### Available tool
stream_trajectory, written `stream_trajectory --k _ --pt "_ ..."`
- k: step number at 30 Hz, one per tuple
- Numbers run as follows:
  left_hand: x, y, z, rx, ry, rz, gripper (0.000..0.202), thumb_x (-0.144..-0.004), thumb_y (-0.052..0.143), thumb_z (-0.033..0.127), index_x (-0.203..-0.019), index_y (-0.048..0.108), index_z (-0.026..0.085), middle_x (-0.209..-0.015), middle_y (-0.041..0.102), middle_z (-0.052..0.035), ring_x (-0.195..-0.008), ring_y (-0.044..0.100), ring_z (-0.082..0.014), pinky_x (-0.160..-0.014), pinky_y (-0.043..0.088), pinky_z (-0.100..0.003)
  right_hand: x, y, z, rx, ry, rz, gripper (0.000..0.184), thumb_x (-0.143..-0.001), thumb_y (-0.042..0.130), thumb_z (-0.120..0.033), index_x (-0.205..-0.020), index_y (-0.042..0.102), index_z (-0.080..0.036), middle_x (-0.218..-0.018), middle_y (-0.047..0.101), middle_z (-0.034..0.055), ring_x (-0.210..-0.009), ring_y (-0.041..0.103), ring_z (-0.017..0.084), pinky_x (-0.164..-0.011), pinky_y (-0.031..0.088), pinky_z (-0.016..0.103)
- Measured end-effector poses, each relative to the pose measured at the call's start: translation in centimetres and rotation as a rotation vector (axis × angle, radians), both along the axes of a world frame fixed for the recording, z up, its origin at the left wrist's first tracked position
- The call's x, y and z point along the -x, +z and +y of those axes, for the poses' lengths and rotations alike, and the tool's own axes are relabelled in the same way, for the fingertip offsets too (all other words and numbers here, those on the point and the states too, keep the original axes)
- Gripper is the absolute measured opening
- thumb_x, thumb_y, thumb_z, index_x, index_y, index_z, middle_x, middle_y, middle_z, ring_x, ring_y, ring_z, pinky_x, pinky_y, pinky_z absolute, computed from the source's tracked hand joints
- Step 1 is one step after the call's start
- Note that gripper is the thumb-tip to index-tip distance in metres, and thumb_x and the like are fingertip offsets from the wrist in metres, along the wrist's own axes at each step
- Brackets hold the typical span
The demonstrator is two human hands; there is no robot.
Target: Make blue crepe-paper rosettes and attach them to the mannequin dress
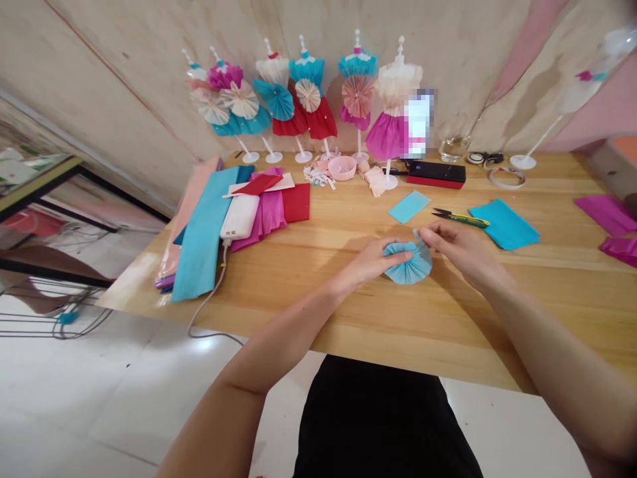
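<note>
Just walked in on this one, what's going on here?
A person at a wooden table holds a pleated light-blue paper fan down with their left hand, while their right hand pinches its upper edge. Small snips and a blue paper sheet lie nearby. Paper dresses on white mannequin stands line the table's far side.

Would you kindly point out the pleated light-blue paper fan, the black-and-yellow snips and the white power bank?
Pleated light-blue paper fan [411,267], head view, on its pleats.
Black-and-yellow snips [468,220], head view, on the yellow handle.
White power bank [239,216], head view, on its top face.
</note>
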State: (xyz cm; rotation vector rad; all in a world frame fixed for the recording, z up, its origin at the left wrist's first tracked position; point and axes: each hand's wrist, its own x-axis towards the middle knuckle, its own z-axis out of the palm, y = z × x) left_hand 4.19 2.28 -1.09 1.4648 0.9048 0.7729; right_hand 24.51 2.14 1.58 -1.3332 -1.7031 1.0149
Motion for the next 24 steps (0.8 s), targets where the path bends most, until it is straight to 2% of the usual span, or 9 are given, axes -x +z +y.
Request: stream_trajectory --k 6,10,16,21,24 --pt "-0.2 0.0 -0.2 0.066 0.015 -0.052 0.034 -0.075 0.072 0.041 -0.096 0.067 0.015 -0.090 0.068 -0.0047 -0.079 0.062 -0.0148 -0.070 0.045 -0.026 0.2 -0.2 -0.2 0.096 -0.003 0.225 0.028 -0.080 0.069 -0.047 -0.074 0.063 -0.021 -0.072 0.056 -0.0010 -0.065 0.047 0.012 -0.062 0.036 0.029" --pt "-0.3 -0.1 -0.2 0.118 0.022 -0.081 0.032 -0.076 0.072 0.039 -0.095 0.069 0.014 -0.093 0.070 -0.0057 -0.080 0.063 -0.0147 -0.074 0.047 -0.026 0.2 -0.2 -0.2 0.122 -0.038 0.329 0.026 -0.080 0.069 -0.044 -0.074 0.062 -0.021 -0.074 0.059 -0.0003 -0.069 0.050 0.012 -0.064 0.037 0.029" --pt "-0.3 0.0 -0.1 0.200 0.039 -0.167 0.039 -0.076 0.073 0.039 -0.106 0.069 0.015 -0.105 0.072 -0.0090 -0.089 0.066 -0.0184 -0.081 0.049 -0.031 -0.2 -0.6 0.0 0.091 -0.099 0.331 0.025 -0.081 0.069 -0.045 -0.077 0.063 -0.021 -0.077 0.063 0.0013 -0.073 0.054 0.014 -0.066 0.039 0.029" --pt "-0.3 0.0 -0.1 0.197 0.089 -0.194 0.035 -0.076 0.072 0.040 -0.099 0.070 0.013 -0.099 0.072 -0.0091 -0.084 0.066 -0.0176 -0.079 0.050 -0.031 -0.4 -0.9 0.2 0.052 -0.180 0.350 0.025 -0.081 0.067 -0.048 -0.079 0.062 -0.023 -0.078 0.063 0.0017 -0.073 0.056 0.015 -0.066 0.042 0.031" --pt "-0.2 0.1 -0.1 0.175 0.107 -0.198 0.036 -0.076 0.072 0.041 -0.099 0.068 0.013 -0.098 0.071 -0.0090 -0.083 0.065 -0.0174 -0.077 0.049 -0.030 -1.0 -1.2 0.7 -0.030 -0.208 0.278 0.024 -0.083 0.064 -0.048 -0.082 0.063 -0.023 -0.081 0.065 0.0023 -0.074 0.058 0.016 -0.066 0.044 0.031"
